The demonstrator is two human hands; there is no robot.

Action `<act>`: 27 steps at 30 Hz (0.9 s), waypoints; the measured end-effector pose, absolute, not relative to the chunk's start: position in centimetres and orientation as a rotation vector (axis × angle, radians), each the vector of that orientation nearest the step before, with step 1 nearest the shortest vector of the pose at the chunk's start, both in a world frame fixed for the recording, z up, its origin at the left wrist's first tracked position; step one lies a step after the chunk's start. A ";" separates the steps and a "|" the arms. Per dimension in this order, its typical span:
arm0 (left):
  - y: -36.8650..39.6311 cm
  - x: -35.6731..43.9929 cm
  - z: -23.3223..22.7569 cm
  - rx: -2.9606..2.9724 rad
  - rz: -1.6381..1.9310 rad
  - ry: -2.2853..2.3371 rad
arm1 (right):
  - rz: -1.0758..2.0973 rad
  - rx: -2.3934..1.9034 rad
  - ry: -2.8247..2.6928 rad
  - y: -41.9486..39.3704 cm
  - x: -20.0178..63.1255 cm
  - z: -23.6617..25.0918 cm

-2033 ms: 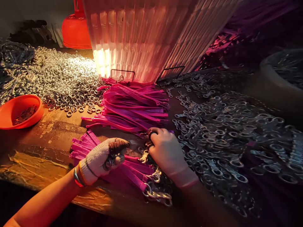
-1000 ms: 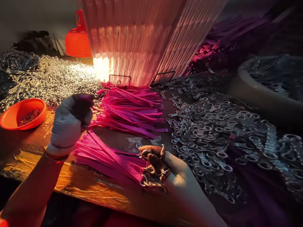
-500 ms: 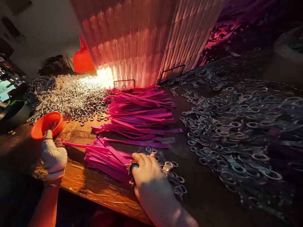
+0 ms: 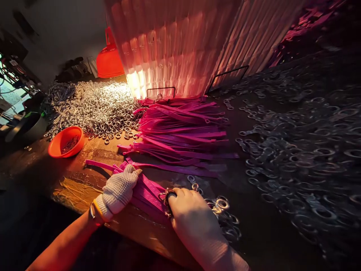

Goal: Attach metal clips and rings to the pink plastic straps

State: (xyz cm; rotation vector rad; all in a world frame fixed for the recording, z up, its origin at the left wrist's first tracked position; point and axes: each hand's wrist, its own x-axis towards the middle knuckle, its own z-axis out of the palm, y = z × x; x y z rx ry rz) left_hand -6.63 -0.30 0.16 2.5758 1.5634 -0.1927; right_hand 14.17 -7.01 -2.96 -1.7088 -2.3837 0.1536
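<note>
My left hand [image 4: 120, 190], in a white dotted glove with a brown, worn tip, lies over a bundle of pink strips [image 4: 152, 195]. Its fingers are curled and pressed together; anything small between them is hidden. My right hand [image 4: 191, 210] is closed at the right end of the same bundle, with its fingertips hidden. A dark, round piece with a frayed brown edge [image 4: 169, 199] shows beside its thumb; I cannot tell what it is. One pink strip [image 4: 98, 164] sticks out to the left of the bundle. Silver ring fittings [image 4: 221, 205] lie just right of my right hand.
An orange-red bowl [image 4: 53, 146] with small metal pieces stands at left. Behind are a heap of metal rings [image 4: 96, 101], a red lamp [image 4: 109, 62] and rows of pink strips [image 4: 183, 131]. Ribbed translucent panels [image 4: 180, 45] rise behind. Metal fittings [image 4: 296, 162] spread across the right.
My left hand has moved right, from the red bowl to the pink bundle. My right hand stays at the bundle's right end. The whole view has shifted slightly.
</note>
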 end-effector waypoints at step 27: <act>-1.0 3.0 3.7 1.366 0.223 0.993 | 0.038 -1.789 -2.071 -8.2 19.5 1.8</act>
